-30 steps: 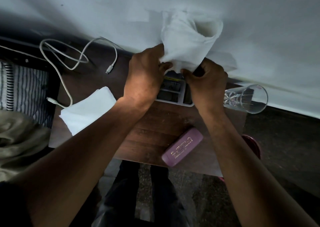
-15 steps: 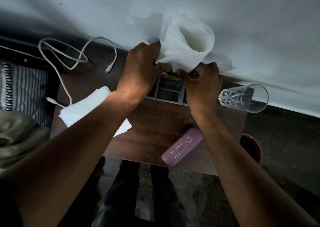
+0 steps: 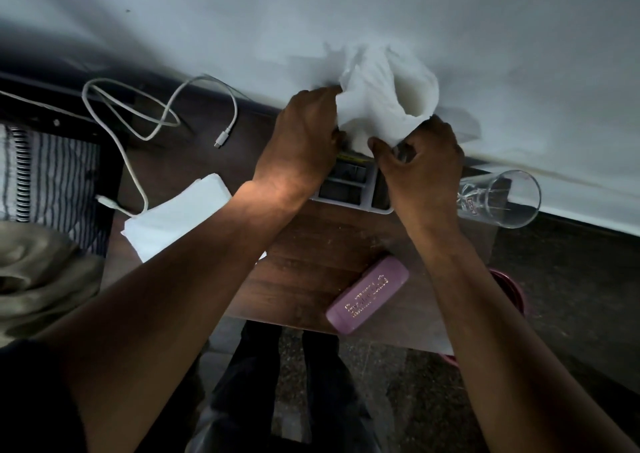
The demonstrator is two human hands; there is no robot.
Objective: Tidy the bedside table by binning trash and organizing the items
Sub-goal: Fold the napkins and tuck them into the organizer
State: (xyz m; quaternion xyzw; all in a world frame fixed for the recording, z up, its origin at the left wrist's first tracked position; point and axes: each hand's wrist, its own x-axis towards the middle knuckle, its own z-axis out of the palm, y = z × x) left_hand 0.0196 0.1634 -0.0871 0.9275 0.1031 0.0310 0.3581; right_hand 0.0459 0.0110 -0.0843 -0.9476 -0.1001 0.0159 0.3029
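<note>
A crumpled white tissue (image 3: 384,96) stands bunched above the back of the wooden bedside table (image 3: 311,244). My left hand (image 3: 301,141) pinches its left side and my right hand (image 3: 419,158) grips its lower right edge. Under both hands sits a white compartment organiser tray (image 3: 346,193), mostly hidden. A folded white tissue (image 3: 176,217) lies at the table's left, partly under my left forearm. A white charging cable (image 3: 145,113) loops across the back left. A purple glasses case (image 3: 369,295) rests near the front edge. A clear drinking glass (image 3: 498,199) lies on its side at the right.
A white wall runs along the back of the table. A striped fabric and an olive cloth (image 3: 38,272) lie to the left. A dark red bin (image 3: 509,293) stands on the floor at the right, partly hidden by my right arm. My legs show below the table's front edge.
Both hands have kept hold of the crumpled tissue and shifted slightly away from me, toward the wall. The tissue has bunched tighter between them. Nothing else has moved.
</note>
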